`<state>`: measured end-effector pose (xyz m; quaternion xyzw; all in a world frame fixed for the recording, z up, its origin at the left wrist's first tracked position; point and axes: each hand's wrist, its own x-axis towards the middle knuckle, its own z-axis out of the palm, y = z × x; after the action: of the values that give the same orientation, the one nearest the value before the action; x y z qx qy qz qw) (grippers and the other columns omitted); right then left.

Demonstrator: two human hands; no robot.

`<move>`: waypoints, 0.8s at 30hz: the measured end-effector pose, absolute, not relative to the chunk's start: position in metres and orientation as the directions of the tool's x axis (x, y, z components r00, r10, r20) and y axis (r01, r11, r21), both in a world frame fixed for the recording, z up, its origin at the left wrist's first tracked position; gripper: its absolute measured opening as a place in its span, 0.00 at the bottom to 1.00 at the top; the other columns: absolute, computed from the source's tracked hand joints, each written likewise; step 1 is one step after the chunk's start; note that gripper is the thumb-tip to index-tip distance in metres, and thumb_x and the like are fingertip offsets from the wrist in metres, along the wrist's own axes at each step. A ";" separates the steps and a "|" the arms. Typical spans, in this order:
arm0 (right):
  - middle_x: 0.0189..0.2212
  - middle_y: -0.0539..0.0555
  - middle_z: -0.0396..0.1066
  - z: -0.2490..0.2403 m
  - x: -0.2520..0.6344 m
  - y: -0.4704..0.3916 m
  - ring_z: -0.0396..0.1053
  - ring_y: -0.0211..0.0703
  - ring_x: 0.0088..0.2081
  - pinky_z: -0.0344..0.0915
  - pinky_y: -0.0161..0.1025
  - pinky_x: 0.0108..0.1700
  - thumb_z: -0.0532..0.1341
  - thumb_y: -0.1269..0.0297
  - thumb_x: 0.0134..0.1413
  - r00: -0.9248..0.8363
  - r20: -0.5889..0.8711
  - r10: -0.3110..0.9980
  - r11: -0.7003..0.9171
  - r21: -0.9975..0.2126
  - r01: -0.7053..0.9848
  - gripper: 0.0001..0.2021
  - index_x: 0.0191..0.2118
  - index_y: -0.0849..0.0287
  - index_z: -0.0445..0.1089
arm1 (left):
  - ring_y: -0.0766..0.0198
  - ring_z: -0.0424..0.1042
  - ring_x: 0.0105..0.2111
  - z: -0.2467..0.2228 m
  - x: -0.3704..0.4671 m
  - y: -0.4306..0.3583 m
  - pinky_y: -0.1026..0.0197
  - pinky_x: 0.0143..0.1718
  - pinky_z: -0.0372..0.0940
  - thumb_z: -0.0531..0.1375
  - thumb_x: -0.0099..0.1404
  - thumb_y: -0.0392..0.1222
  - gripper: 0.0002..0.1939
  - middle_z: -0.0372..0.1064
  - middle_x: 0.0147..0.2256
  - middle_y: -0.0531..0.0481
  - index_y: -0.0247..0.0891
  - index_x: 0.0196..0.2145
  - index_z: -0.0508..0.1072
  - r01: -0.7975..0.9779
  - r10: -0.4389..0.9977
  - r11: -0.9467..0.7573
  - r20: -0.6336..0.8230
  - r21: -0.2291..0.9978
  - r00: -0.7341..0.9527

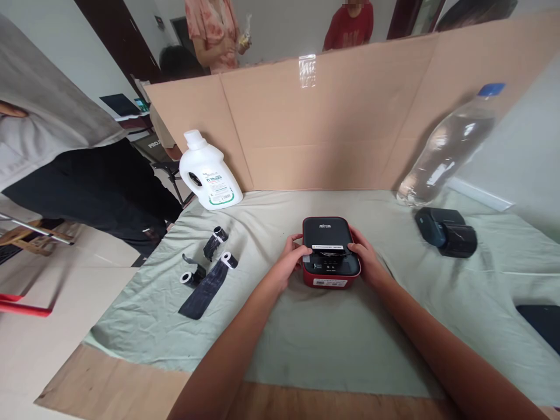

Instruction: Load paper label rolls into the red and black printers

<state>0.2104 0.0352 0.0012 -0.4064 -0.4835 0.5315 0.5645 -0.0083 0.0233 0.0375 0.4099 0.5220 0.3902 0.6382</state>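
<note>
A small label printer (326, 233), black on top with red sides, sits on the green cloth in front of me. A white strip crosses its lid, and a slot with dark shiny material lies just below. My left hand (292, 256) grips its left side, thumb on the top edge. On the opposite side my right hand (366, 256) wraps round the case, its thumb also on top near the slot. The fingers under and behind the case are partly hidden. To the left lie several rolls of black film, one with a long unrolled strip (203, 294).
A white detergent bottle (212, 175) stands at the back left by a cardboard screen (315, 134). At the back right are a large clear bottle with a blue cap (455, 146) and black devices (446, 230). A dark flat object (542, 324) lies far right. A person (87, 175) stands left; others are behind the screen.
</note>
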 end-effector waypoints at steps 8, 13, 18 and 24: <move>0.64 0.52 0.65 -0.023 0.212 0.035 0.60 0.55 0.66 0.53 0.53 0.69 0.59 0.47 0.59 0.038 0.239 0.970 0.242 -0.961 -0.133 0.27 0.62 0.49 0.66 | 0.65 0.68 0.32 0.053 -0.043 0.037 0.64 0.29 0.57 0.61 0.60 0.55 0.23 0.71 0.41 0.48 0.42 0.49 0.73 0.116 0.942 0.241 -0.261 0.964 0.211; 0.64 0.51 0.64 -0.023 0.213 0.035 0.59 0.54 0.66 0.53 0.54 0.69 0.60 0.47 0.60 0.022 0.239 0.971 0.239 -0.961 -0.139 0.26 0.62 0.48 0.66 | 0.52 0.71 0.44 0.075 -0.141 0.061 0.55 0.45 0.63 0.61 0.62 0.52 0.22 0.73 0.47 0.42 0.39 0.50 0.74 0.733 0.936 0.095 0.191 0.674 -0.297; 0.63 0.52 0.66 -0.021 0.212 0.036 0.61 0.54 0.65 0.54 0.54 0.68 0.60 0.47 0.59 0.029 0.236 0.971 0.238 -0.961 -0.138 0.26 0.61 0.48 0.67 | 0.38 0.68 0.53 0.074 -0.213 0.077 0.41 0.52 0.58 0.65 0.59 0.45 0.26 0.72 0.52 0.33 0.36 0.54 0.74 0.873 0.912 0.344 0.098 0.347 -0.398; 0.63 0.52 0.66 -0.021 0.213 0.035 0.61 0.54 0.65 0.54 0.53 0.68 0.60 0.47 0.59 0.024 0.242 0.970 0.243 -0.960 -0.141 0.26 0.61 0.49 0.67 | 0.41 0.72 0.49 0.067 -0.221 0.064 0.48 0.48 0.61 0.63 0.59 0.42 0.20 0.78 0.43 0.40 0.40 0.49 0.77 0.896 0.929 0.358 -0.004 0.262 -0.369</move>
<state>0.2129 0.0353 -0.0208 -0.3996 -0.5188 0.4677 0.5937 -0.2212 0.0644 0.0674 0.5564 0.8204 0.1080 0.0759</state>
